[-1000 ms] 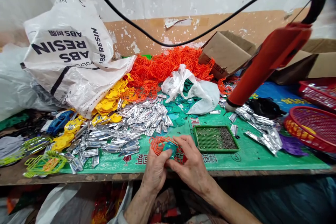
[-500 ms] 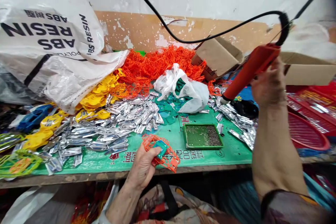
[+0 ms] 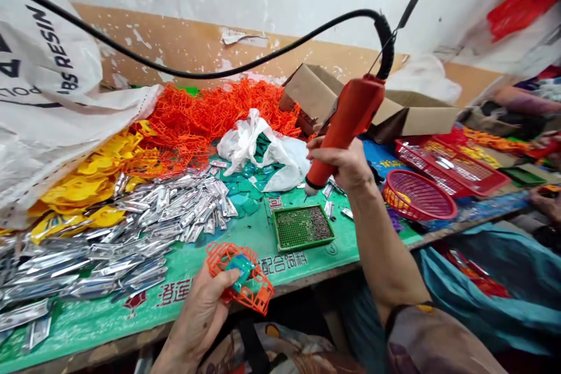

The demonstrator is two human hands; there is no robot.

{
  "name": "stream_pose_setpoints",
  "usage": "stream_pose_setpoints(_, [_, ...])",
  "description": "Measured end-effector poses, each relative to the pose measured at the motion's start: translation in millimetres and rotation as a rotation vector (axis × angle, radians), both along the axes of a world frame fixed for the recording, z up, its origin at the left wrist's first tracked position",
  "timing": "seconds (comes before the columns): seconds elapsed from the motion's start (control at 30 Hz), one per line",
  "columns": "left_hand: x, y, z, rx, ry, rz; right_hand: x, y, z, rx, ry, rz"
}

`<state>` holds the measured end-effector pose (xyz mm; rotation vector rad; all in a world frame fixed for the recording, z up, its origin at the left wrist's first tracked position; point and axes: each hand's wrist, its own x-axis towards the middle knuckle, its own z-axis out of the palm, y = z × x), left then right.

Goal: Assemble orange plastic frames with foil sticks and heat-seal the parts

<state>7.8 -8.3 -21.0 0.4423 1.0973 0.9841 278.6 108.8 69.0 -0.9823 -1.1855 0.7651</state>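
Observation:
My left hand holds an orange plastic frame above the table's front edge, its thumb pressing a teal translucent piece against it. My right hand is wrapped round a red electric screwdriver hanging from a black cable. The tool's tip points down, just above the back of a green tray that has a grid on one side and many small screws on the other.
Silver pieces, yellow parts and an orange heap lie left and behind. A white bag sits mid-table. Cardboard boxes and a red basket are right. A person's hand shows far right.
The view has turned to the right. My right hand has brought the red screwdriver inward, near the green tray, and tilted it more upright. My left hand still holds the orange frame and teal piece.

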Motion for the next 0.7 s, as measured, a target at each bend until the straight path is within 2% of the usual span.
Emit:
stream_pose_setpoints(0.13, [6,0,-1.6,0.021,0.001,-0.017,-15,-22,-24.6,-0.053,0.011,-0.015])
stream_pose_setpoints(0.23, [11,0,-3.7,0.042,-0.006,-0.029,-21,-25,-34.6,-0.044,0.081,-0.088])
stream_pose_setpoints(0.37, [18,-1,-1.8,0.046,-0.017,-0.030,-22,-21,-40.8,-0.014,0.125,-0.156])
stream_pose_setpoints(0.7, [26,1,5.3,-0.009,0.019,-0.033,-18,-20,-50.1,-0.005,0.121,-0.192])
